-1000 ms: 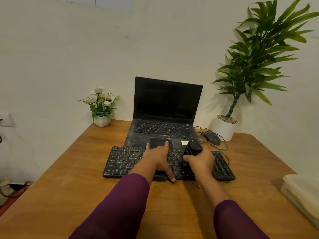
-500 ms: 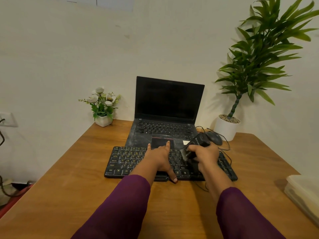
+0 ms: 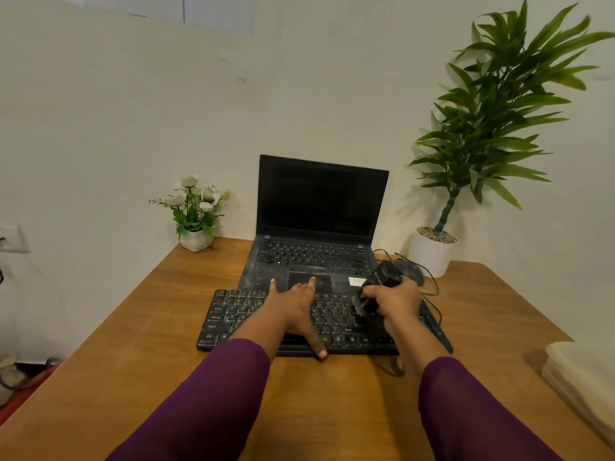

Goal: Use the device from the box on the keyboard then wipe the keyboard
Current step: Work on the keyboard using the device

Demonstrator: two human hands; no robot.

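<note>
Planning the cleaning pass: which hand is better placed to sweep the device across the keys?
Right. The right hand grips the black device, its tip at the right half of the keyboard; the left hand lies flat on the keys, steadying it.

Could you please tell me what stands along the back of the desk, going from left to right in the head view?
small flower pot → laptop → tall potted plant

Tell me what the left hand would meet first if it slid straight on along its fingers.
Probably the laptop: the left hand lies flat on the keyboard, fingers pointing at the laptop's trackpad. Whether the fingertips already touch it is unclear.
</note>
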